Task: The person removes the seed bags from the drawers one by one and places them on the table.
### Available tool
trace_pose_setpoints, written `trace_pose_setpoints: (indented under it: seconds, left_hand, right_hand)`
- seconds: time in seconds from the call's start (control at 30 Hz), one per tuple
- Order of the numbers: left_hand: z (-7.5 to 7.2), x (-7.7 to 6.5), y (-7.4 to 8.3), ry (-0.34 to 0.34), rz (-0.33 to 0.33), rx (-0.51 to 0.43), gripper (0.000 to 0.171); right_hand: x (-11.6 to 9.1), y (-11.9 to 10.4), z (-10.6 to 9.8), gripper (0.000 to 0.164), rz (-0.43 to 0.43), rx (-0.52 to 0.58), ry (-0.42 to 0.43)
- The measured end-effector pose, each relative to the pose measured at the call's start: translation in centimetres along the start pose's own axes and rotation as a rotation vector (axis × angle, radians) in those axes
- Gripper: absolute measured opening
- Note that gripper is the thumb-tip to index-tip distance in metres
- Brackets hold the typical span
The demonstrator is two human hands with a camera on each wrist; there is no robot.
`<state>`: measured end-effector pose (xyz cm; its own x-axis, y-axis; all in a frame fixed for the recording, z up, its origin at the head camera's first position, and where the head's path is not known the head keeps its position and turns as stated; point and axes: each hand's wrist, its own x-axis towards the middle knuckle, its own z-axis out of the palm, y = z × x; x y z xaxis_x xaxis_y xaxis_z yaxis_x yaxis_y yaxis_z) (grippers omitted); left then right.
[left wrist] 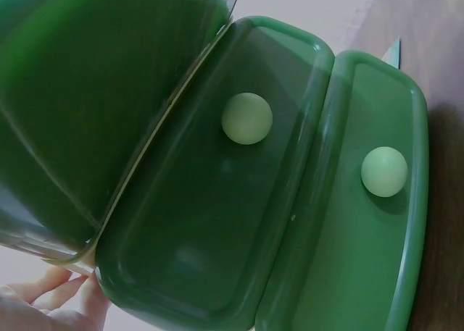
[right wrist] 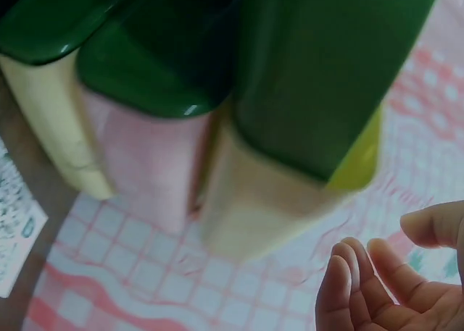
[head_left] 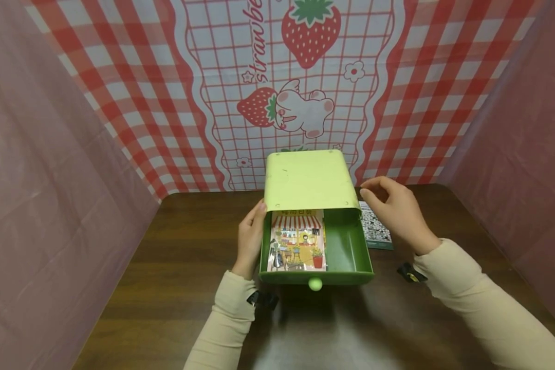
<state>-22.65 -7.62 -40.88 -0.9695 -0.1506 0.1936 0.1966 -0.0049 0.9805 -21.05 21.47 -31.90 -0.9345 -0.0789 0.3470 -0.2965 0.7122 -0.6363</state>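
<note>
A small cabinet (head_left: 310,180) with a pale yellow-green top stands against the back cloth. Its green top drawer (head_left: 347,275) is pulled out toward me. Inside, on the left, lies a glossy illustrated packet (head_left: 298,244) with a striped awning picture. My left hand (head_left: 250,239) touches the cabinet's left side near the front edge. In the left wrist view, its fingers (left wrist: 90,302) meet the cabinet's corner. My right hand (head_left: 395,210) hovers off the right side, fingers loosely bent and holding nothing; the right wrist view shows it apart from the cabinet (right wrist: 246,208).
Two lower drawers with round knobs (left wrist: 384,172) are closed. A card with a dense black-and-white pattern (head_left: 376,228) lies on the brown table (head_left: 189,257), right of the cabinet. Strawberry-print cloth (head_left: 231,67) hangs behind; pink curtains (head_left: 513,128) flank both sides.
</note>
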Motion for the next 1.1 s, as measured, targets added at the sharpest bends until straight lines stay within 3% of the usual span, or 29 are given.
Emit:
trace_pose_setpoints:
  seconds: [0.23, 0.37, 0.47, 0.57, 0.77, 0.97, 1.1]
  left_hand:
    - [-0.1, 0.0, -0.2, -0.006, -0.002, 0.006, 0.047]
    - [-0.1, 0.0, -0.1, -0.009, 0.0, -0.002, 0.047]
    - [-0.1, -0.1, -0.1, -0.014, 0.003, -0.011, 0.048]
    - [-0.1, 0.0, -0.1, -0.015, 0.002, -0.011, 0.047]
    - [-0.1, 0.0, -0.2, -0.011, 0.003, -0.004, 0.048]
    - [-0.1, 0.0, -0.2, -0.016, -0.001, -0.016, 0.049]
    - [-0.1, 0.0, -0.2, -0.012, -0.005, -0.014, 0.049]
  right_hand:
    - [-1.7, -2.3, 1.1, 0.018, -0.303, -0.075, 0.041]
    - [-2.1, -2.8, 2.1, 0.018, -0.481, -0.115, -0.016]
    - [-2.1, -3.0, 2.9, 0.02, -0.556, -0.149, -0.089]
    - [-2.1, -3.2, 3.5, 0.023, -0.563, -0.2, -0.176]
    - [-1.8, -3.3, 4.2, 0.044, -0.483, -0.312, -0.357]
    - [-1.8, -3.2, 5.0, 0.064, -0.486, -0.421, -0.427]
    - [-1.9, -3.5, 5.3, 0.077, -0.441, -0.486, -0.492]
